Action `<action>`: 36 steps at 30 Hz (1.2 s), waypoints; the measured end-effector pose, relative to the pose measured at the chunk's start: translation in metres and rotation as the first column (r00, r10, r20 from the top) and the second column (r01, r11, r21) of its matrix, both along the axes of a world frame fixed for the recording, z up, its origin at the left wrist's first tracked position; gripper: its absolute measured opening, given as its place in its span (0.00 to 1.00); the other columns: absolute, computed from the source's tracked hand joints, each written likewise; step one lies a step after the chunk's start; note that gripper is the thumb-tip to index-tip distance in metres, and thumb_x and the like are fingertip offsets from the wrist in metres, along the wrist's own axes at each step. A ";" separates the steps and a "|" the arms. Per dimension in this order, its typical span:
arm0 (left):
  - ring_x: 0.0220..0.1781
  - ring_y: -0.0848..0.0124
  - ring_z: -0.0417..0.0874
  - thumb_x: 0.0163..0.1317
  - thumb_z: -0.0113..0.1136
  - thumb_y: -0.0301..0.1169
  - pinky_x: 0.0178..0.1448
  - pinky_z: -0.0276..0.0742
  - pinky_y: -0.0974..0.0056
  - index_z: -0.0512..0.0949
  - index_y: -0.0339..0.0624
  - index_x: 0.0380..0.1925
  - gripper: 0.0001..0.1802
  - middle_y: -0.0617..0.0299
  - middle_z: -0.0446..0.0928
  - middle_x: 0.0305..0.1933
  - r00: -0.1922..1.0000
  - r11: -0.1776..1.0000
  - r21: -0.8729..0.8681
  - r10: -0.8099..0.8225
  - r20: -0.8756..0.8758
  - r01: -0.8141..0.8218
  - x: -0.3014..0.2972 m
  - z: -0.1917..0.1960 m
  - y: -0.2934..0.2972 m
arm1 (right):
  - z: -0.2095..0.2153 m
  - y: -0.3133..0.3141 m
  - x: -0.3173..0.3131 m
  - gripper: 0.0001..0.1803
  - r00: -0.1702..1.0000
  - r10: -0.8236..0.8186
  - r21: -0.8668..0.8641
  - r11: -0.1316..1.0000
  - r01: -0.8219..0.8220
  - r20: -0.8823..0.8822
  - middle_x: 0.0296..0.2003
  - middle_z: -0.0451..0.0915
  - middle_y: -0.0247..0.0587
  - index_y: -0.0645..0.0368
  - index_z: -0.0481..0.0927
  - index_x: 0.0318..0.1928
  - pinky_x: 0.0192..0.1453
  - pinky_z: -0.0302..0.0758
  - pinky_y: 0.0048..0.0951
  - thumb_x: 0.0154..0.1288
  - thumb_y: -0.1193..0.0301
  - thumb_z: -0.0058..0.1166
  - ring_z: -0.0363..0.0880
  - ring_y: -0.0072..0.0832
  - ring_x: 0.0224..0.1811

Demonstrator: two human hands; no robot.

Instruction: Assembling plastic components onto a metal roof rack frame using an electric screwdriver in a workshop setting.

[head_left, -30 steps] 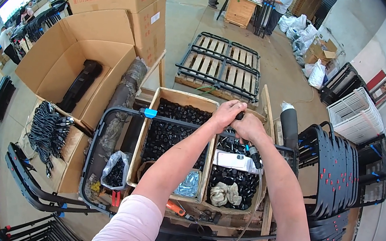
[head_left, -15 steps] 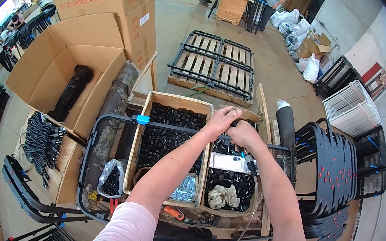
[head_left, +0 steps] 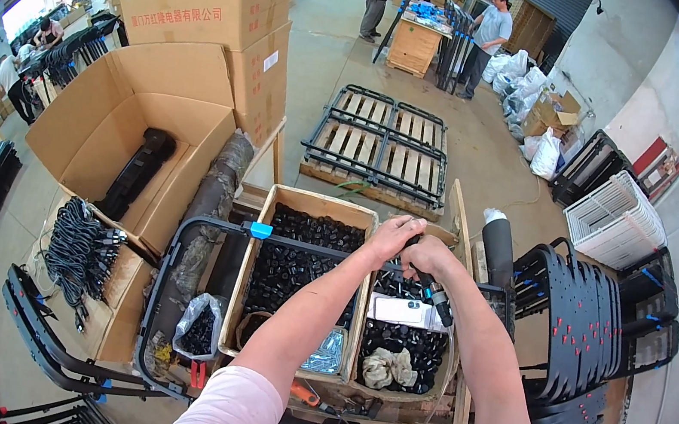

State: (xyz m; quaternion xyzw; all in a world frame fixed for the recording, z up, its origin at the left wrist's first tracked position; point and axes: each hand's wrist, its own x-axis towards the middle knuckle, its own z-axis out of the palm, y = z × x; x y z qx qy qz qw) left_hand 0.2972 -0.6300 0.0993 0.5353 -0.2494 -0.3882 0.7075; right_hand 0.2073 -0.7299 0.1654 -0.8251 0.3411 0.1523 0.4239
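Observation:
My right hand (head_left: 430,258) is closed round a dark power screwdriver (head_left: 438,302), whose body sticks out below the fist with a hose trailing down. Beside it, touching or nearly so, my left hand (head_left: 393,239) is closed at the far rail of a black tubular frame (head_left: 308,247); its fingers hide what they hold. A dark piece shows between both hands. The frame lies across two wooden bins, a blue clip (head_left: 260,230) on its rail. Small black caps (head_left: 296,271) fill the left bin, with silvery screws (head_left: 326,351) near its front. A white phone (head_left: 401,311) rests in the right bin.
A crumpled rag (head_left: 389,368) lies on the right bin's black parts. Open cardboard box (head_left: 102,109) and stacked cartons stand left, beside bundled black cables (head_left: 82,250). Black panels (head_left: 568,314) stand right. Ahead is a pallet (head_left: 380,140) with frames; people stand farther back.
The view has tilted up, so the scene sits lower in the picture. The screwdriver is tilted a little differently, with more of its body showing. Both hands stay close together at the rail.

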 end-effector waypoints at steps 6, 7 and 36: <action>0.47 0.73 0.80 0.76 0.60 0.46 0.53 0.77 0.63 0.84 0.39 0.48 0.20 0.64 0.83 0.45 0.999 0.999 -0.036 -0.020 -0.028 0.019 -0.006 0.009 -0.001 | -0.001 -0.002 -0.005 0.08 1.000 -0.028 0.003 1.000 0.028 0.012 0.26 0.86 0.50 0.68 0.84 0.27 0.30 0.81 0.38 0.47 0.75 0.61 0.87 0.37 0.25; 0.47 0.73 0.80 0.76 0.60 0.46 0.53 0.77 0.63 0.84 0.39 0.48 0.20 0.64 0.83 0.45 0.999 0.999 -0.035 -0.019 -0.030 0.018 -0.007 0.008 0.000 | -0.002 0.000 -0.004 0.07 1.000 -0.002 -0.005 1.000 0.002 0.014 0.26 0.86 0.50 0.68 0.84 0.27 0.31 0.81 0.38 0.47 0.75 0.61 0.86 0.37 0.25; 0.44 0.80 0.75 0.77 0.62 0.42 0.49 0.74 0.69 0.80 0.41 0.50 0.15 0.70 0.77 0.41 0.946 0.951 -0.053 -0.309 -0.101 0.305 -0.342 0.018 0.251 | 0.068 0.259 -0.377 0.29 0.978 0.181 -0.300 0.932 -0.205 -0.106 0.32 0.85 0.67 0.74 0.85 0.37 0.52 0.81 0.56 0.67 0.52 0.57 0.86 0.63 0.41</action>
